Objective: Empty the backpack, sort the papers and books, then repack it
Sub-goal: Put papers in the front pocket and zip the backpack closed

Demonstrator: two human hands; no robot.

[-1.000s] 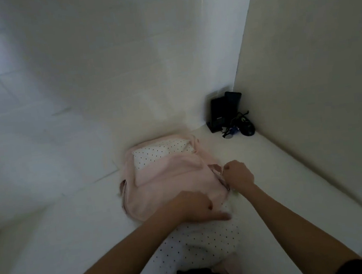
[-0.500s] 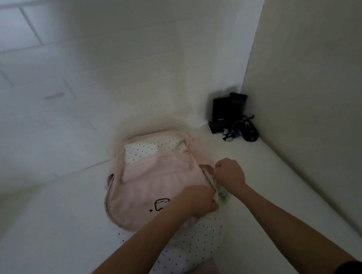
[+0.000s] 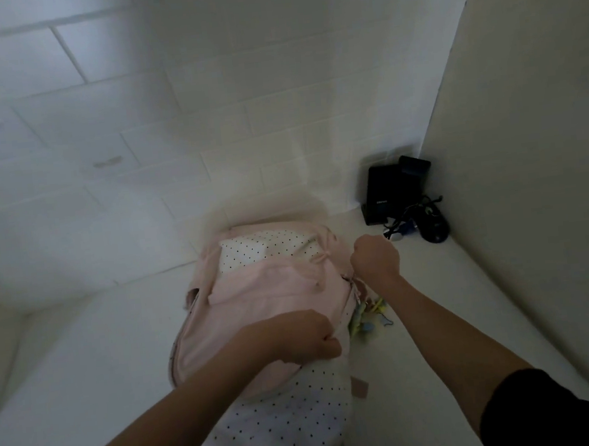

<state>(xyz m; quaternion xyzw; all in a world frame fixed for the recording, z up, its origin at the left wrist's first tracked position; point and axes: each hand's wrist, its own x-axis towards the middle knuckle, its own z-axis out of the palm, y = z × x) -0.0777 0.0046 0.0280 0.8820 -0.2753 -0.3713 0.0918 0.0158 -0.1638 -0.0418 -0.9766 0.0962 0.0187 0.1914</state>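
Observation:
A pink backpack (image 3: 258, 310) with white black-dotted panels lies flat on a white surface, its top toward the wall. My left hand (image 3: 297, 337) grips the pink fabric near the bag's right side. My right hand (image 3: 375, 259) is curled into a fist at the bag's upper right edge, pinching what looks like the zipper pull. A small bunch of pastel charms (image 3: 366, 318) hangs out beside the zipper line. No papers or books are visible.
A black box-shaped device (image 3: 382, 193) with a second black case behind it and a tangle of black cable (image 3: 427, 223) sit in the far right corner. A tiled wall stands behind and a plain wall to the right.
My right hand has moved up along the bag's right edge, away from my left hand. The pastel charms have come into sight. The bag has shifted slightly.

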